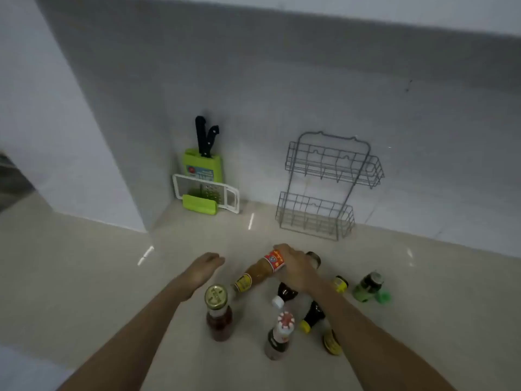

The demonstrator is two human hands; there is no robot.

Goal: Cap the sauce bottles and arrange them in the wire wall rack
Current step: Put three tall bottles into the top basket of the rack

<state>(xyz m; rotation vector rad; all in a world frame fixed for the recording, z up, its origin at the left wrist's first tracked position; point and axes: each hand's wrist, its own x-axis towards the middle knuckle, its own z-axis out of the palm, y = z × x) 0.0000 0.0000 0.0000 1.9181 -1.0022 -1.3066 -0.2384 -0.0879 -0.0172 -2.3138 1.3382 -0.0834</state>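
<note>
My right hand (296, 270) grips an amber sauce bottle (258, 273) with a red label, tilted with its neck toward the lower left. My left hand (204, 268) hovers open just left of it, touching nothing. Several other bottles stand or lie on the counter below: a red sauce bottle with a gold cap (217, 311), a dark bottle with a red-and-white cap (279, 334), a dark bottle with a yellow cap (311, 317), and a green bottle (368, 286) lying at the right. The grey wire rack (324, 187) leans against the wall behind, with both shelves bare.
A green knife block with two black-handled knives (203, 162) and a white grater with a green guard (208, 197) stand in the corner at the left of the rack. A loose green cap (384, 297) lies beside the green bottle. The pale counter (98, 277) stretches left.
</note>
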